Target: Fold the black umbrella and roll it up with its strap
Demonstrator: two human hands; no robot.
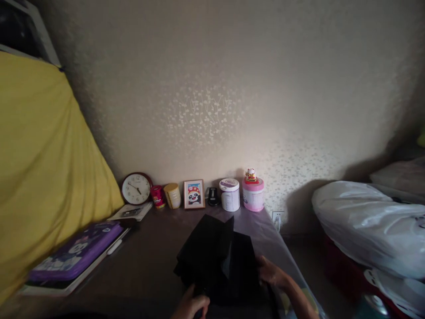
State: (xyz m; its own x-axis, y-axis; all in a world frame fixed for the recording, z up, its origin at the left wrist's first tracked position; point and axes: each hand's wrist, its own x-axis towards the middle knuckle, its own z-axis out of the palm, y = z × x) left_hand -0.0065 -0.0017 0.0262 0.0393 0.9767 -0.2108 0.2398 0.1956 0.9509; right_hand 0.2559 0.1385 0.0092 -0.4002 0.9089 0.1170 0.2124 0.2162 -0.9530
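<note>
A black folded cloth [209,257] lies on the table near its front edge, with one fold standing up in its middle. At its near edge is my left hand [192,305], with the fingers closed on the cloth. My right hand [269,271] grips its right edge with bent fingers. A dark strip hangs below the right hand; whether it belongs to the cloth I cannot tell. Deep shadow hides the cloth's lower part and some of my fingertips.
Along the wall stand a clock [136,189], a red can [158,197], a yellow-lidded can [172,196], a framed panda picture [194,194], a white tub [229,195] and a pink tub [253,197]. A purple case [78,250] lies left. White plastic bags [368,226] bulge beyond the table [146,252].
</note>
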